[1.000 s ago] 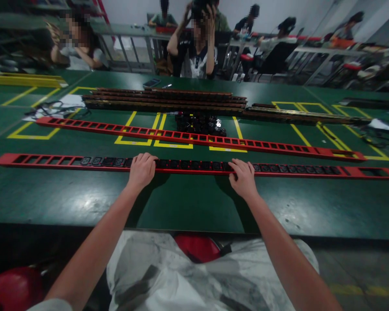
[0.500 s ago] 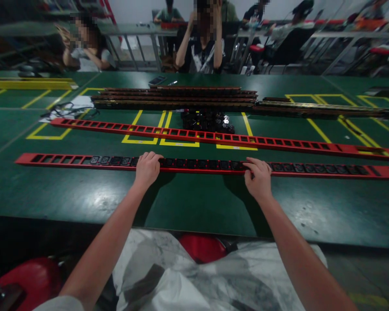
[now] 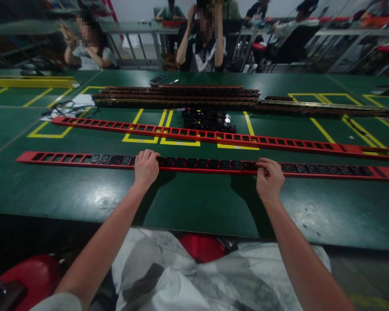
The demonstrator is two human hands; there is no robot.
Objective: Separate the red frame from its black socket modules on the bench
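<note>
Tabletop (image 3: 188, 203): green mat surface with yellow marked boxes, very wide; its near edge runs just in front of my lap, and a clear band of mat lies between that edge and the near strip. Room to slide things toward me; less room away from me.

Near red strip (image 3: 201, 164): long slotted metal housing, lying flat and crosswise right in front of me, running from far left almost out of view at right. Black socket modules fill most of its middle and right slots; the leftmost slots are bare. Judged stiff but long enough to sag or swing if lifted at one point, and heavier where loaded. Best taken at two points well apart, as my hands are now.

Far red strip (image 3: 214, 137): same make, slots bare, parallel and near behind the first, so a push forward would soon meet it.

Stack of dark rails (image 3: 178, 96): further back, with a heap of black modules (image 3: 210, 121) just in front.

Left hand (image 3: 146, 167): grip curled over the near strip's edge, fingers on top.

Right hand (image 3: 269, 179): grip closed down on the strip, fingertips pressing its top face; whether it pinches the edge I cannot tell.

Phone (image 3: 158, 79): far side, by seated people.
</note>
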